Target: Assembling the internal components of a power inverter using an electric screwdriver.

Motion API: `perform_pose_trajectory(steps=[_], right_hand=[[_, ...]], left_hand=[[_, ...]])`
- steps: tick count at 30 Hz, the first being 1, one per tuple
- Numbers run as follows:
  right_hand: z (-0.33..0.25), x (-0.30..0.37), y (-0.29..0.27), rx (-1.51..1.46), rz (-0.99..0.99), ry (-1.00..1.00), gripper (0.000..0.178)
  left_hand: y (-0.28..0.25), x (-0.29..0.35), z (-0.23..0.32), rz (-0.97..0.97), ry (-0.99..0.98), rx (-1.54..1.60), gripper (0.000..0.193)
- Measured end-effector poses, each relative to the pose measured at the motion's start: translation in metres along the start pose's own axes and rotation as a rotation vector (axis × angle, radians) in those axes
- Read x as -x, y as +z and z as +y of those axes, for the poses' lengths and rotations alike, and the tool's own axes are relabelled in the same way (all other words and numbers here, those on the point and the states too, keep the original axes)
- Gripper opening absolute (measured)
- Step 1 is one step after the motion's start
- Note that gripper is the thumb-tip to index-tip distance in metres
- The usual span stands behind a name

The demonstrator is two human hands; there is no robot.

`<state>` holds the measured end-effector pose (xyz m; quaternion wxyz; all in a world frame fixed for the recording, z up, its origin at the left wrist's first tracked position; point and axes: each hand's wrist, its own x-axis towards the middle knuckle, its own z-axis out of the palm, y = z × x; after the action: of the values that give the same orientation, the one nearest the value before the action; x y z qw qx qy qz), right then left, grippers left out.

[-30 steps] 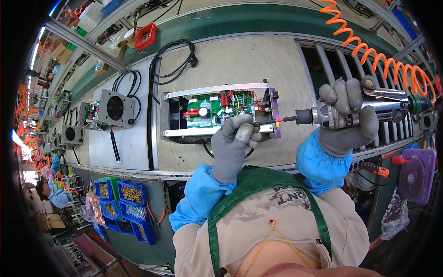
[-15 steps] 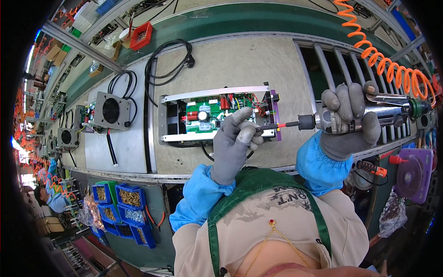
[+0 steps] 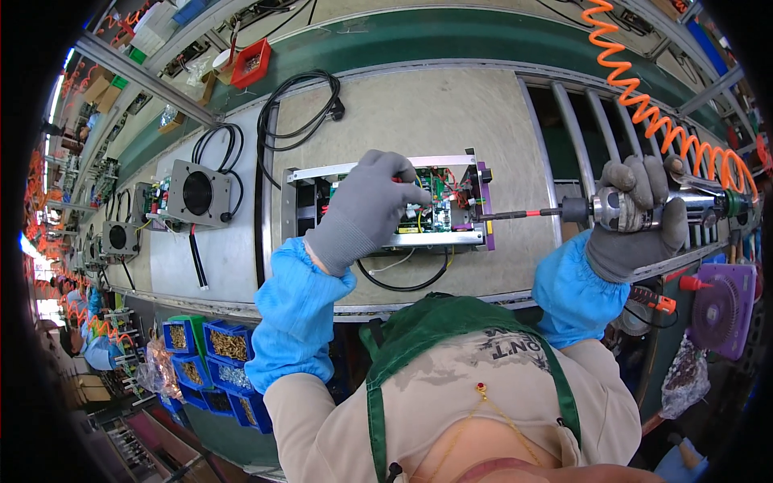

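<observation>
A long metal-framed unit (image 3: pixel 435 239) lies in front of me, with a green circuit board (image 3: pixel 439 216), red parts and wires inside. My left hand (image 3: pixel 362 208), in a grey glove, reaches over the board and covers much of it. Its thumb stands apart from the bent fingers, and I see nothing between them. My gloved right hand (image 3: pixel 636 205) is wrapped round a silver air screwdriver (image 3: pixel 612 211). The long dark bit (image 3: pixel 519 214) with a red band points left, its tip at the unit's purple right end panel (image 3: pixel 489 224).
A coiled orange air hose (image 3: pixel 632 84) runs to the tool. Metal rollers (image 3: pixel 576 133) lie at the right. Similar units with round fans (image 3: pixel 193 194) and a black power cable (image 3: pixel 294 109) are at the left. Blue bins of screws (image 3: pixel 227 344) sit below left; a purple fan (image 3: pixel 725 310) is right.
My left hand has left the bit's tip and moved left over the circuit board. My right hand has shifted right with the air screwdriver, drawing the bit back a little.
</observation>
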<state>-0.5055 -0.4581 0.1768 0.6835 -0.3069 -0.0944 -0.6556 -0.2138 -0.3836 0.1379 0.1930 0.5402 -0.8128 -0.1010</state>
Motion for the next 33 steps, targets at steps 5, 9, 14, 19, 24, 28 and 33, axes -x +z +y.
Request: perform_pose_trajectory(steps=[5, 9, 14, 19, 24, 28, 33], right_hand=[[-0.006, 0.002, 0.001, 0.079, 0.055, -0.056, 0.038], [-0.008, 0.002, 0.002, 0.103, 0.075, -0.078, 0.038], [-0.008, 0.003, 0.004, 0.115, 0.048, -0.059, 0.039], [-0.010, 0.005, 0.005, 0.132, 0.049, -0.077, 0.039], [-0.011, 0.005, 0.004, 0.153, 0.031, -0.071, 0.040], [-0.012, 0.004, 0.003, 0.148, 0.025, -0.067, 0.041], [-0.010, 0.003, 0.005, 0.186, 0.046, -0.080, 0.040]], left_hand=[[0.001, -0.016, 0.000, -0.203, -0.031, -0.058, 0.034], [0.016, -0.020, -0.016, -0.128, 0.145, -0.217, 0.032], [0.020, -0.018, -0.028, -0.037, 0.283, -0.273, 0.026], [0.014, -0.015, -0.042, -0.048, 0.095, 0.184, 0.024], [-0.003, -0.019, -0.031, -0.281, 0.124, 0.153, 0.023], [-0.003, -0.019, -0.032, -0.246, 0.251, -0.084, 0.023], [-0.007, -0.019, -0.054, -0.083, 0.181, 0.144, 0.017]])
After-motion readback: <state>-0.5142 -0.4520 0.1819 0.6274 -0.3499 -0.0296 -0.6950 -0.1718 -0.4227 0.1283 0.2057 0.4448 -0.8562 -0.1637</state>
